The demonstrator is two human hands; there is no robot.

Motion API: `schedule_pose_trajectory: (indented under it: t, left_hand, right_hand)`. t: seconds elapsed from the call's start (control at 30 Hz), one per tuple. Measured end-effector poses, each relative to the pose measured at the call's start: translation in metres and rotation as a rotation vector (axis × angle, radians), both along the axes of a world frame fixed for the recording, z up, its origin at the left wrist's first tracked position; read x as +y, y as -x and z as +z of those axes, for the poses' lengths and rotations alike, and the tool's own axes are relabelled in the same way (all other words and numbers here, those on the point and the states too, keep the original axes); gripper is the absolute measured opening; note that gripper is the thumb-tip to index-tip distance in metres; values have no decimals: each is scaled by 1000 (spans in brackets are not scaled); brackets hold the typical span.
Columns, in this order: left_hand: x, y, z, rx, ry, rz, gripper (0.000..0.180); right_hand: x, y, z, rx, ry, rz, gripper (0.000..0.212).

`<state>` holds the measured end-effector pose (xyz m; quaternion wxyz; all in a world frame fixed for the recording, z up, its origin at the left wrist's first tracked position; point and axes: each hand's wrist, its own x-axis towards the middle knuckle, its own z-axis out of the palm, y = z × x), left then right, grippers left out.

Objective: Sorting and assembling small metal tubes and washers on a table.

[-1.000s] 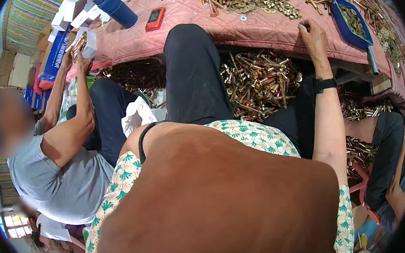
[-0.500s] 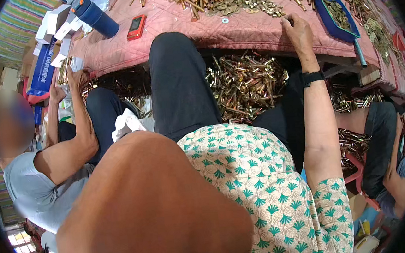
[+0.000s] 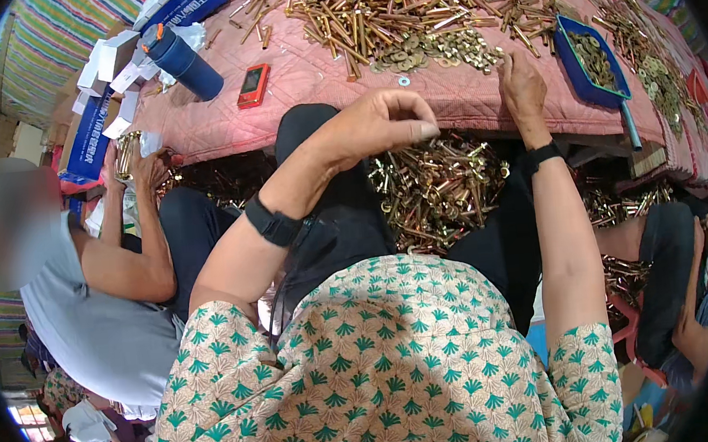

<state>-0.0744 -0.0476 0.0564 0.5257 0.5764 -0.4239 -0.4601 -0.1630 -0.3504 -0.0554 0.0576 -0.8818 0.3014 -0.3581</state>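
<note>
My left hand (image 3: 383, 122) is raised in front of the table edge, above a heap of brassy bolts (image 3: 436, 193) lying below the table. Its thumb and fingers are curled together in a pinch; anything between them is too small to make out. At the table edge, my right hand (image 3: 523, 92) is closed, fingers bent inward, beside a pile of small nuts (image 3: 474, 52) and flat washers (image 3: 407, 55). What it holds, if anything, is hidden. Behind these piles lie many long brass-coloured bolts (image 3: 345, 20). One lone washer (image 3: 403, 80) lies near the edge.
A blue scoop-like tray (image 3: 563, 55) with washers sits to the right. A red device (image 3: 253, 87) and blue bottle (image 3: 187, 63) stand left, near white boxes (image 3: 116, 55). A co-worker (image 3: 117, 301) at left handles bolts; another person's leg (image 3: 666, 278) shows at right.
My left arm has swung up and forward, from a blurred shape close to the camera to above the bolt heap. My right hand stays at the table edge. The view has shifted slightly.
</note>
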Motion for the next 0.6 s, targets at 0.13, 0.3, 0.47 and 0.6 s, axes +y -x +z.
schedule_pose_trajectory:
  t: [0.13, 0.3, 0.47, 0.6]
  left_hand:
    - [-17, -53, -30, -299, -88, 409, 13]
    - [-24, -147, -53, -484, -326, 530, 17]
    - [-38, -167, -59, -352, -519, 531, 29]
    - [-58, -164, -66, -632, -470, 637, 37]
  right_hand:
    - [7, -2, 4, 34, 13, -31, 22]
    - [7, -4, 2, 88, 27, -62, 20]
    - [10, -4, 4, 69, 40, -36, 20]
    - [12, -5, 5, 47, 52, -30, 19]
